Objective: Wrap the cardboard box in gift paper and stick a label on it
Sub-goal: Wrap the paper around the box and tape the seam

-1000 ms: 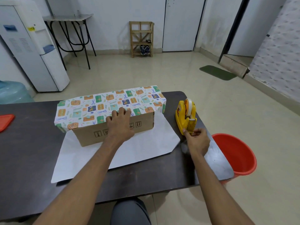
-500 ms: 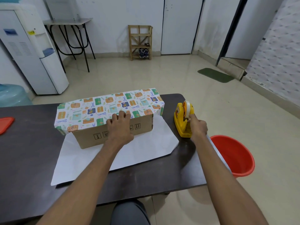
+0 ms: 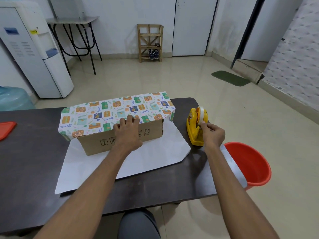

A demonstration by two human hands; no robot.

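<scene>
Fingers of the left hand (image 3: 128, 133) lie spread and flat on the printed gift paper (image 3: 114, 114), pinning its edge over the top front of the cardboard box (image 3: 124, 140) at frame centre. Right hand (image 3: 213, 135), centre right, pinches thumb and forefinger at the tape roll on the yellow tape dispenser (image 3: 196, 128). Box and dispenser sit on the dark table (image 3: 29, 163), the paper's white underside spread beneath the box.

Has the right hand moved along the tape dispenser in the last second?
Yes. The right hand was at the tape dispenser's near end by the cutter; now its fingers pinch higher up, at the tape roll.
</scene>
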